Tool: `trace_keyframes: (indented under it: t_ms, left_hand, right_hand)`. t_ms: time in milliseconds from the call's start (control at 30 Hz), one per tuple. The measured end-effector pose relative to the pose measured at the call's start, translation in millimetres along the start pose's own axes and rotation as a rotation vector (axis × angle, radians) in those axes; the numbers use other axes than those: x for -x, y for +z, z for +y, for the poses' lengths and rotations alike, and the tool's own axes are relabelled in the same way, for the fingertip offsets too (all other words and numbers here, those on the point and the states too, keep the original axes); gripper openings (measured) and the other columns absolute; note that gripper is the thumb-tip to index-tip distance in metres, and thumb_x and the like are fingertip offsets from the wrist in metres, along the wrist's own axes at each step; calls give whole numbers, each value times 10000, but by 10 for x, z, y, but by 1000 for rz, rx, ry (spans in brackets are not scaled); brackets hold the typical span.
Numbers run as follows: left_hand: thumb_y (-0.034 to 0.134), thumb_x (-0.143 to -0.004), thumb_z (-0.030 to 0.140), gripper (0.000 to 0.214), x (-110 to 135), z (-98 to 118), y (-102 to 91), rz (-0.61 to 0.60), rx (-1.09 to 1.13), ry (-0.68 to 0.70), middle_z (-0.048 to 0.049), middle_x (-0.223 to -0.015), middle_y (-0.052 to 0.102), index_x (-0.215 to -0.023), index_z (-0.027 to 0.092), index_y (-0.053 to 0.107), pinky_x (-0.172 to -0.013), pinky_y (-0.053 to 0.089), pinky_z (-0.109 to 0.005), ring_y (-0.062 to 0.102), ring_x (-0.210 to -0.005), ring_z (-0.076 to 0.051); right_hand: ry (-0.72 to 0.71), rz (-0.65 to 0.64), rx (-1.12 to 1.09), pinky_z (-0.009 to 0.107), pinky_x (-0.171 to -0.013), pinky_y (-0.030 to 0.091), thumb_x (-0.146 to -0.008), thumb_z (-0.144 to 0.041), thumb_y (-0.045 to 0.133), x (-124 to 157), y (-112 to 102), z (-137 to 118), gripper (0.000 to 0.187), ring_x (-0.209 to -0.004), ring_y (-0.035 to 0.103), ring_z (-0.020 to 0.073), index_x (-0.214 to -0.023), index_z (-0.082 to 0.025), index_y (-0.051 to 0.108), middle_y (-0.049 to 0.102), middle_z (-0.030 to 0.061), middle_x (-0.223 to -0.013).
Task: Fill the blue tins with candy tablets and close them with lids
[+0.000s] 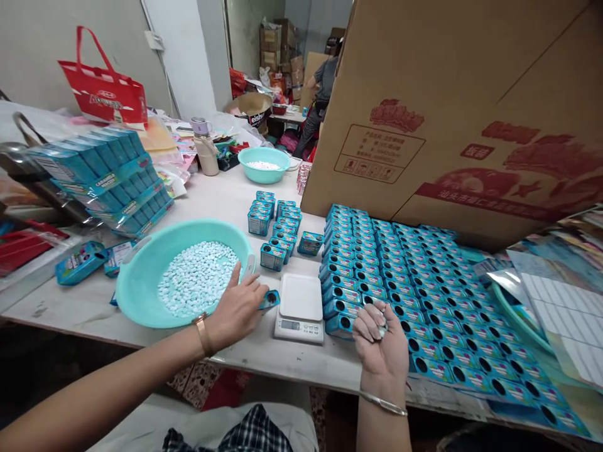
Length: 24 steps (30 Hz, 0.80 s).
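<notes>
My left hand (238,309) reaches between the basin and the scale, fingers closed on a small blue box (270,301) with a dark round hole in its top. Palm up, my right hand (382,342) is curled round several small pale candies (383,329), in front of the rows of blue boxes (400,270). A turquoise basin (134,295) holds a heap of white and pale-blue candies (198,279). Between my hands sits a white digital scale (301,298), its plate bare. A smaller cluster of blue boxes (285,229) stands behind the scale.
A large cardboard carton (452,125) walls off the right rear. Stacked wrapped packs (108,179) stand at left beside a red bag (106,94). Farther back are a second turquoise basin (264,176), a bottle (206,154) and a person (323,88).
</notes>
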<state>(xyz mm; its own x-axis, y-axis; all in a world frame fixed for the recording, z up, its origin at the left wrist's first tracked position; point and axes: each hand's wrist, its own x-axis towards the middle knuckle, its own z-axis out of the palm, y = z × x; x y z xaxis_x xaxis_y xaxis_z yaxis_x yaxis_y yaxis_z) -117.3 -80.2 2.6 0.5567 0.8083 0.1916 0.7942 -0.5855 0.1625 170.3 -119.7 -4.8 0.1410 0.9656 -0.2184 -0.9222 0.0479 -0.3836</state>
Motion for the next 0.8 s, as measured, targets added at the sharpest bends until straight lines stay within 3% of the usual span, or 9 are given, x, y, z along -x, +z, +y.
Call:
trace_keyframes:
  t_ms: [133,267,367,433,533,667,800]
  left_hand:
    - [597,-770,146,328,-404,121,-37,69,92,42,-69,-1030,671,-1085,234,573,-1153,10,-633,513,-1212,-294]
    - [616,-788,169,414,-752,271,229,42,182,26,-81,-1127,660,-1190,230,542,-1156,20,-639,529,-1181,-272]
    - [648,-792,208,531,-841,327,410,-6,246,-4,-107,-1217,627,-1294,213,475,-1160,67,-633,529,-1199,-276]
    - [709,-759,277,772,-822,306,402,-2,286,-9,-163,-1383,505,-1422,184,327,-1160,151,-612,431,-1317,-313]
    - [751,-727,417,1057,-717,181,194,107,359,-16,-204,-1548,247,-1514,175,88,-1154,260,-546,240,-1434,-337]
    - [666,-815,445,844,-485,-43,-122,209,406,-110,-131,-1505,366,-1496,229,216,-1145,313,-510,353,-1384,-300]
    - [650,-836,420,674,-193,-134,-183,197,457,-221,-70,-1422,483,-1431,282,366,-1107,384,-483,458,-1305,-272]
  right_hand:
    - [-16,17,-6,162,-349,302,-790,-153,660,-62,-25,-6,195,-383,349,32,-780,-184,468,393,-111,-544]
    - [-1,3,-8,151,-365,314,-798,-147,641,-189,0,18,184,-403,355,34,-787,-189,462,390,-109,-554]
    - [15,26,-35,152,-362,306,-807,-150,620,-275,22,24,171,-411,355,37,-787,-192,456,384,-102,-571]
    - [15,49,-47,148,-364,305,-810,-155,614,-316,34,20,163,-418,357,33,-788,-189,456,401,-93,-597]
    - [1,85,-38,138,-390,336,-812,-171,616,-360,59,18,159,-446,382,26,-786,-185,459,459,-71,-660]
    - [-18,139,-45,144,-443,383,-827,-191,601,-435,123,54,156,-497,428,39,-765,-190,458,444,-71,-650]
    - [-22,171,-42,165,-492,420,-828,-203,593,-545,182,126,171,-534,462,55,-738,-196,449,427,-77,-616]
